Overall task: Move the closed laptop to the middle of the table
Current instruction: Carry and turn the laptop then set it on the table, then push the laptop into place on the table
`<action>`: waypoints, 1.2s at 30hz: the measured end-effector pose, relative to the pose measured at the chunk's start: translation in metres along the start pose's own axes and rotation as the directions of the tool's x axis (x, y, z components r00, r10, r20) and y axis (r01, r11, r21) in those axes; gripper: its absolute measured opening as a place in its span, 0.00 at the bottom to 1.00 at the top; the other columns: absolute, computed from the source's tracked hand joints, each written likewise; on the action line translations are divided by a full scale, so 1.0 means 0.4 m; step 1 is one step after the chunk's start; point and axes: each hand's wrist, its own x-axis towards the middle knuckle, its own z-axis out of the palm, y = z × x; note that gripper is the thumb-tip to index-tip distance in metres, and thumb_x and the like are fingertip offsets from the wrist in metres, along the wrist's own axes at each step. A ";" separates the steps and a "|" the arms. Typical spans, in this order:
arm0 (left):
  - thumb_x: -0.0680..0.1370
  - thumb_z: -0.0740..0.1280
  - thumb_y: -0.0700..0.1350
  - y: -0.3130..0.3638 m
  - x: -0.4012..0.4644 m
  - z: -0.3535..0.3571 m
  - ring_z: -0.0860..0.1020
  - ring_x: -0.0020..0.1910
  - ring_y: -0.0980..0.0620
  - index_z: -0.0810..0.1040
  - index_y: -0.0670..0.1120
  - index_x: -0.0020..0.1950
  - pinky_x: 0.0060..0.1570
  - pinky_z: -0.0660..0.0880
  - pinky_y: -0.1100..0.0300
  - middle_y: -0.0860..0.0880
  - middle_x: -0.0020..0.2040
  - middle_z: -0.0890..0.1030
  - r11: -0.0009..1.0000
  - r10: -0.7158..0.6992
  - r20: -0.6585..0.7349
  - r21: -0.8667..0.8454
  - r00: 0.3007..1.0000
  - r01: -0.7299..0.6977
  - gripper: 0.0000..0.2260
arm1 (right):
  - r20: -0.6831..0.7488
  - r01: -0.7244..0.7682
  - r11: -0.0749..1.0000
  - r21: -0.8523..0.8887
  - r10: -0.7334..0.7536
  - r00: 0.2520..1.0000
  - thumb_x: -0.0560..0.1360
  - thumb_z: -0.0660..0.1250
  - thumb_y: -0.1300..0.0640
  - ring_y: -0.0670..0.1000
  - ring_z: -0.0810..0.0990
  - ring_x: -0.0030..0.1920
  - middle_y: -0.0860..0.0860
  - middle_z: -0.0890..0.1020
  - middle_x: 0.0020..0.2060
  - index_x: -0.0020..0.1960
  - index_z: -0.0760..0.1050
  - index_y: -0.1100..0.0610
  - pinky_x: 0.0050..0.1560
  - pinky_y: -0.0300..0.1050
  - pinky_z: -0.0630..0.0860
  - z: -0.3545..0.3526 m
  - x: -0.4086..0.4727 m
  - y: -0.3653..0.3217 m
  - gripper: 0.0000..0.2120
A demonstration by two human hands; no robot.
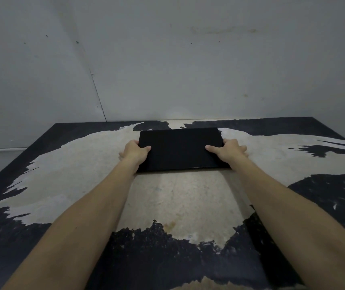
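1. Laptop (pixel 180 149) closed, flat on table (pixel 67 168), far half near wall (pixel 167 59).
2. Left hand (pixel 135 151) grips laptop's left edge, thumb on lid.
3. Right hand (pixel 229 150) grips right edge, thumb on lid.

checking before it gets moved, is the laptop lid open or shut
Shut: the laptop shows as one flat black slab, no screen raised, gripped at its sides by left hand and right hand.

A bare, worn room, its use unclear: a table (pixel 63 164) with black coating peeled to pale patches stands against a plain grey wall (pixel 167 59) marked with stains and small holes.
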 end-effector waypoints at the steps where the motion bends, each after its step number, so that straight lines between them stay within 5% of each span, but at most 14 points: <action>1: 0.77 0.71 0.55 0.000 0.001 0.001 0.71 0.66 0.37 0.79 0.49 0.59 0.66 0.72 0.43 0.44 0.59 0.82 1.000 0.001 0.000 0.031 1.000 -0.001 0.14 | 0.001 0.002 1.000 -0.028 -0.002 1.000 0.67 0.70 0.29 0.60 0.66 0.66 0.52 0.75 0.54 0.55 0.79 0.48 0.65 0.56 0.68 0.001 0.001 -0.001 0.27; 5: 0.79 0.69 0.57 0.007 -0.009 -0.007 0.66 0.68 0.37 0.79 0.48 0.59 0.67 0.69 0.43 0.44 0.60 0.80 0.983 0.026 0.005 0.179 1.000 -0.026 0.16 | -0.010 0.004 0.985 -0.170 -0.006 1.000 0.70 0.66 0.27 0.62 0.66 0.66 0.55 0.71 0.65 0.66 0.76 0.52 0.65 0.54 0.66 0.002 -0.005 -0.009 0.36; 9: 0.79 0.65 0.62 0.014 -0.059 -0.013 0.65 0.71 0.38 0.68 0.51 0.76 0.68 0.65 0.44 0.45 0.73 0.70 0.848 0.226 0.039 0.484 0.973 -0.216 0.28 | -0.035 0.137 0.947 -0.291 -0.154 0.987 0.72 0.63 0.27 0.62 0.64 0.70 0.57 0.66 0.71 0.73 0.70 0.54 0.68 0.56 0.63 -0.001 -0.039 -0.013 0.40; 14: 0.77 0.63 0.66 0.003 -0.143 -0.001 0.63 0.74 0.43 0.72 0.58 0.75 0.70 0.61 0.45 0.52 0.77 0.69 0.623 0.601 0.225 0.470 0.767 -0.626 0.28 | 0.198 0.480 0.827 -0.293 -0.439 0.877 0.70 0.60 0.24 0.56 0.55 0.79 0.52 0.58 0.81 0.76 0.66 0.40 0.78 0.56 0.52 -0.006 -0.103 -0.010 0.39; 19: 0.78 0.63 0.66 -0.004 -0.192 -0.011 0.65 0.72 0.45 0.74 0.58 0.73 0.68 0.63 0.47 0.54 0.73 0.73 0.515 0.603 0.344 0.521 0.719 -0.681 0.26 | 0.313 0.572 0.739 -0.356 -0.482 0.818 0.72 0.57 0.25 0.55 0.54 0.80 0.49 0.55 0.82 0.79 0.60 0.38 0.77 0.61 0.56 -0.007 -0.150 0.002 0.38; 26: 0.81 0.63 0.60 0.011 -0.216 -0.008 0.71 0.67 0.48 0.77 0.53 0.72 0.64 0.69 0.50 0.52 0.70 0.76 0.408 0.618 0.444 0.523 0.648 -0.748 0.21 | 0.283 0.598 0.668 -0.443 -0.529 0.800 0.81 0.56 0.35 0.55 0.62 0.77 0.50 0.63 0.79 0.78 0.63 0.40 0.73 0.63 0.62 0.010 -0.176 -0.006 0.27; 36: 0.83 0.62 0.55 0.038 -0.159 0.030 0.73 0.67 0.48 0.77 0.51 0.73 0.62 0.73 0.51 0.52 0.71 0.76 0.413 0.602 0.409 0.577 0.686 -0.705 0.19 | 0.289 0.574 0.680 -0.456 -0.496 0.819 0.83 0.54 0.40 0.58 0.60 0.78 0.54 0.64 0.79 0.79 0.62 0.43 0.72 0.70 0.60 0.035 -0.133 -0.056 0.25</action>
